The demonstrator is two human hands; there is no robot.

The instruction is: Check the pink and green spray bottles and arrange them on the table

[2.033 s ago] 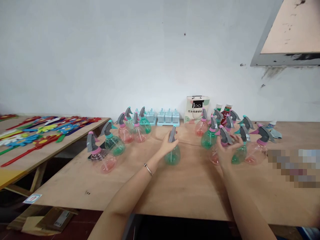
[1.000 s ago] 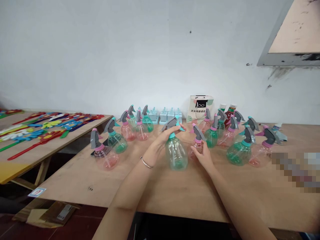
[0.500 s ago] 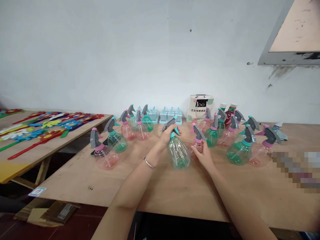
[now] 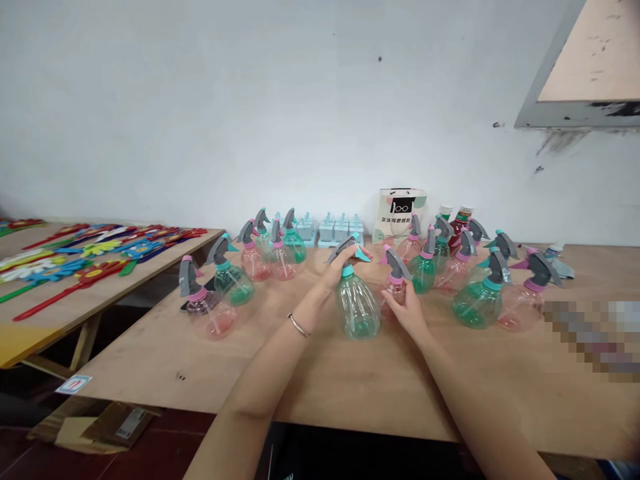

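Note:
My left hand is closed around the neck of a clear green spray bottle with a grey head and turquoise trigger, its fingers by the trigger. The bottle stands at the table's middle, tilted slightly. Just right of it, my right hand grips a pink spray bottle below its pink collar, hiding much of its body. More green and pink spray bottles stand on both sides, among them a pink one at the left and a green one at the right.
Along the wall sit light blue popsicle molds, a printed paper bag and a red-filled bottle. At the left, another table bears colourful hand- and flower-shaped items. A numbered card marks the front left corner.
My left hand has shifted slightly right with the green spray bottle, and its fingers have straightened somewhat at the trigger. My right hand keeps its hold on the pink one.

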